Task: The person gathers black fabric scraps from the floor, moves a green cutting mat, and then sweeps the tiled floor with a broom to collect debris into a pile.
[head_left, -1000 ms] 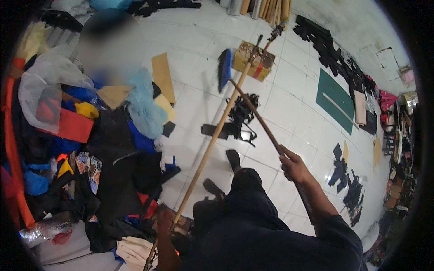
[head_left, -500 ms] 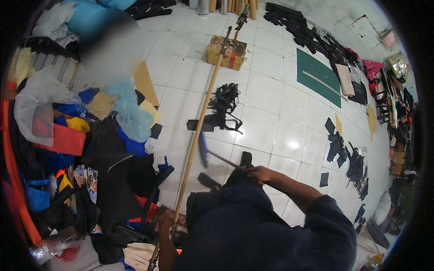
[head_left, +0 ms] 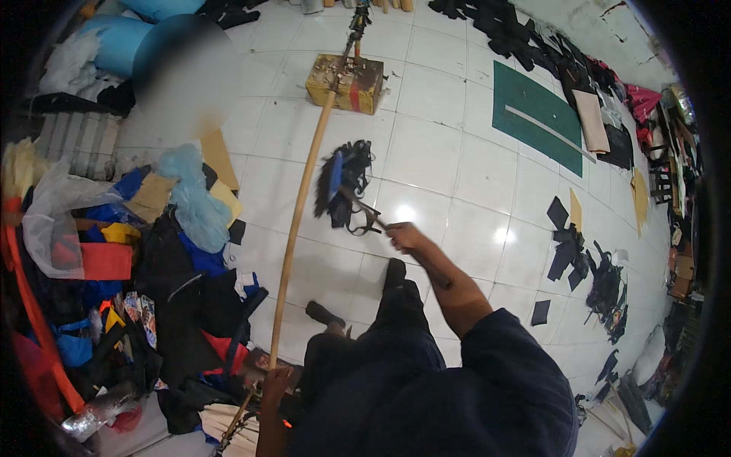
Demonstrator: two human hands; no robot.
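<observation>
My right hand (head_left: 403,238) is closed around the thin handle of a broom with a blue head (head_left: 335,177). The broom head rests against a tangle of black straps and scraps (head_left: 356,161) on the white tiled floor. Down at my left side, my left hand (head_left: 276,382) is wrapped round a long wooden pole (head_left: 298,221), its fingers partly hidden. The pole reaches forward to a worn yellow-brown box (head_left: 365,95) with a red stripe, where black material is wound about its far end.
A heap of coloured fabric and plastic (head_left: 190,305) fills the left side. To the right lie a green mat (head_left: 525,145) with a ruler (head_left: 548,133), and black scraps (head_left: 565,247). Black cloth pieces (head_left: 495,30) line the far wall. A blurred shape stands at the far left.
My right arm has stretched forward, carrying the broom head up to the black straps. The straps look bunched closer together. My left hand stays on the pole, and the whole view has shifted slightly.
</observation>
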